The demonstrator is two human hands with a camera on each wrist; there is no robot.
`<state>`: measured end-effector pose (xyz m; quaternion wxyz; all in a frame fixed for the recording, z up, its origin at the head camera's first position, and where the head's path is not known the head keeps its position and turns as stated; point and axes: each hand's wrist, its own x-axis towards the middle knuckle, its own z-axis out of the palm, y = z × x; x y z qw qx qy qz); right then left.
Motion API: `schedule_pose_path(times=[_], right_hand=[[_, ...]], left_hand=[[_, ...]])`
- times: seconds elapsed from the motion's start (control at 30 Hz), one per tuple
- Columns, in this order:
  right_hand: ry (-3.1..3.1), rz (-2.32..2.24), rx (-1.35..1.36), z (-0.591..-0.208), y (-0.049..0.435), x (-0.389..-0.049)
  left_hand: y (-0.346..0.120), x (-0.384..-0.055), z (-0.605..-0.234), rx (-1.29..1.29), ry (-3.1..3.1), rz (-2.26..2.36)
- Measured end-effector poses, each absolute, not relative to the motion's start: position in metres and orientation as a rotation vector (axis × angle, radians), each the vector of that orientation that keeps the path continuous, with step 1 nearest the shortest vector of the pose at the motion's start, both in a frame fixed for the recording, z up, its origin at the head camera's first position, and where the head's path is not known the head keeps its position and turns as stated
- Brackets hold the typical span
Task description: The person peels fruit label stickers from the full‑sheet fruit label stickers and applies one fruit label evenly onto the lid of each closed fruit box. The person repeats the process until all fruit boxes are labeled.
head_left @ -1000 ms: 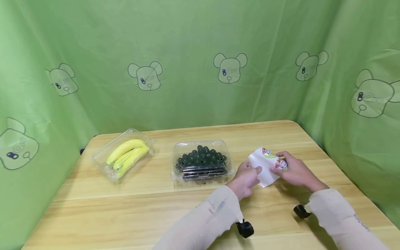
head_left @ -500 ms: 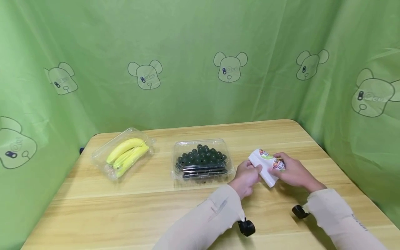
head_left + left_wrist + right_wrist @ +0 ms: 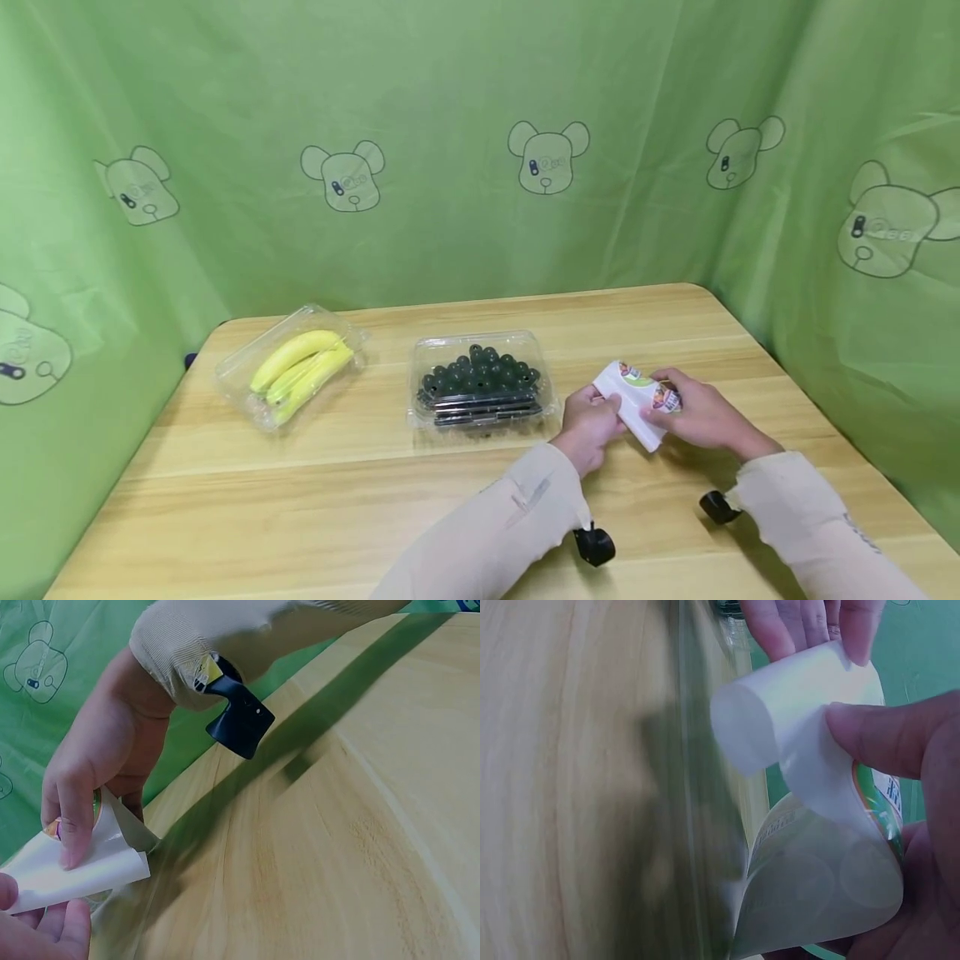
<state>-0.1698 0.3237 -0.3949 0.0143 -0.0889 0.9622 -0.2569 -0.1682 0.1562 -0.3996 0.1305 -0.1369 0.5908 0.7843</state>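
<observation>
A sheet of round fruit stickers (image 3: 628,408) on white backing is held between both hands, above the table's right side. My left hand (image 3: 591,429) pinches its left end between thumb and fingers. The right hand (image 3: 708,414) grips the other end, thumb on the white face near a printed sticker. In the right wrist view the white backing (image 3: 810,690) curls over into a loop, with the left hand's fingertips (image 3: 855,630) at its top edge and the right thumb (image 3: 892,735) pressing on it. Part of the right hand's fingers is hidden behind the sheet.
Left of the hands stands a clear clamshell box (image 3: 553,408) with dark green grapes (image 3: 480,379). At the far left lies another clear box (image 3: 238,371) with yellow bananas (image 3: 303,371). A green curtain (image 3: 450,242) borders the wooden table (image 3: 300,517).
The sheet has gone from fairly flat to curled over, its left part bent round. Both hands keep their grip and have moved only slightly. The boxes have stayed in place.
</observation>
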Motion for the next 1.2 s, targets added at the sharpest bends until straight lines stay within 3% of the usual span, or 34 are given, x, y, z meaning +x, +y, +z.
schedule_pose_path(times=[1.2], right_hand=[[3.308, -1.007, -0.559, -0.39, 0.321, -0.178]], left_hand=[[0.158, -0.167, -0.402, -0.381, 1.636, 2.335]])
